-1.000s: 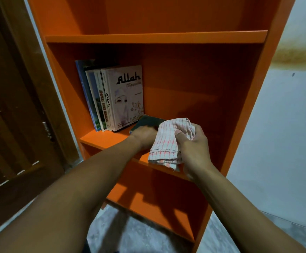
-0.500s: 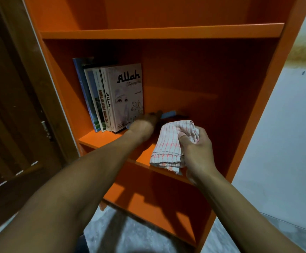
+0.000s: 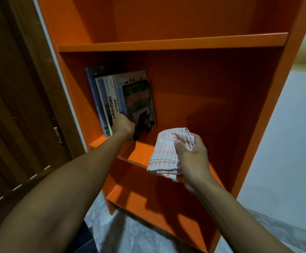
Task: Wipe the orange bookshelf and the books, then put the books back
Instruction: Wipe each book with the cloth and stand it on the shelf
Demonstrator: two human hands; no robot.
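The orange bookshelf (image 3: 170, 43) fills the view. On its middle shelf several books (image 3: 104, 99) stand upright at the left. My left hand (image 3: 123, 125) grips a dark green book (image 3: 139, 105) near its lower spine and holds it upright against the white book at the row's right end. Its bottom edge rests on the shelf board. My right hand (image 3: 192, 159) holds a crumpled white cloth with red checks (image 3: 166, 152) in front of the shelf edge, to the right of the books.
A brown wooden door (image 3: 20, 115) stands at the left beside the bookshelf. A pale wall (image 3: 291, 134) with a brownish stain lies to the right. Grey floor (image 3: 135, 234) shows below the lowest shelf. The right part of the middle shelf holds no books.
My left hand has raised the dark green book from lying flat on the shelf to standing upright against the row. My right hand with the cloth has stayed roughly in place.
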